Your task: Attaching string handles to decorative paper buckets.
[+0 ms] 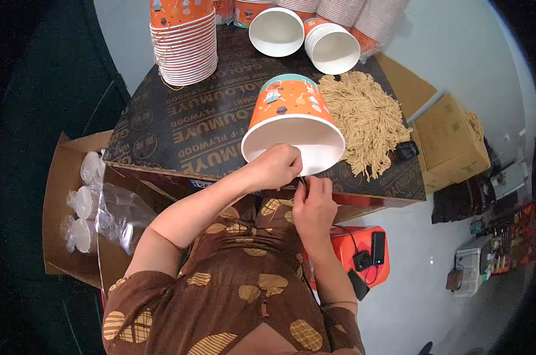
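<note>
An orange paper bucket (293, 105) with printed figures and a pale green base lies on its side, its white mouth facing me at the table's near edge. My left hand (278, 168) is closed in front of the lower rim, partly covering the opening. Just below and to the right, my right hand (314, 204) is closed too, its thumb and fingers pinched near the rim. A thin dark strand or tip shows between the hands; what each one grips is too small to make out. Right of the bucket lies a heap of tan strings (365, 121).
The dark plywood table (191, 130) carries a tall stack of buckets (185, 50) at back left and two tipped ones (277, 32) behind. A carton (72, 148) with plastic-wrapped white cups stands left. On the right are an orange stool (368, 236) holding electronics and another carton (454, 139).
</note>
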Demonstrator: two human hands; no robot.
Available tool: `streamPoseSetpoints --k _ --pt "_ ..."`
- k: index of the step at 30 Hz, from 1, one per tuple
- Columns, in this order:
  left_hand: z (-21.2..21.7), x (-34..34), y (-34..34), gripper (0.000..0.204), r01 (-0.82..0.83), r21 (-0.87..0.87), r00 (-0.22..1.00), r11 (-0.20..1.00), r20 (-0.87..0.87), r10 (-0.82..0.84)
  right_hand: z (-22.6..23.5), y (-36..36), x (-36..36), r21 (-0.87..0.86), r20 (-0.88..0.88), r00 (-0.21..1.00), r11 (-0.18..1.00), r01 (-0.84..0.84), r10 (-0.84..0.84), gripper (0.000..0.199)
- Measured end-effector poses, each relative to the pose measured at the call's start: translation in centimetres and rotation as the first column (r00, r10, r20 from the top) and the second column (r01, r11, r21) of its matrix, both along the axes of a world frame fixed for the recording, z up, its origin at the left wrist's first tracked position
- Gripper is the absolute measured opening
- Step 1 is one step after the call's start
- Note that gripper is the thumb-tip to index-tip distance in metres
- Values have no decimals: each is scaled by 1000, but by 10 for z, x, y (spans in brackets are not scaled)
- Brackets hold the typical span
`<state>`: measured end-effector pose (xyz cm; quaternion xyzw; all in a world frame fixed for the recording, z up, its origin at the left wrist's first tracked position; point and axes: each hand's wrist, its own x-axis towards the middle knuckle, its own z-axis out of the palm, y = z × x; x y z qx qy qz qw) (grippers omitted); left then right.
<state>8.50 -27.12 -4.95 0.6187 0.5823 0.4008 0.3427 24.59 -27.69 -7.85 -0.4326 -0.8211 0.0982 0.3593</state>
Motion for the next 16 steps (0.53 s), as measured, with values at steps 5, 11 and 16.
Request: streamPoseSetpoints --k 5,11,16 --pt "1 0 -1 14 3 46 998 999 -66 0 -5 3 -5 83 69 997 996 -27 21 10" --pt "1 1 -1 10 -31 128 997 991 -72 41 -13 7 -2 119 -190 968 982 -146 167 12" --pt "5 2 -2 8 -52 71 995 996 -78 57 -14 10 -1 -319 -370 925 922 -219 91 20"
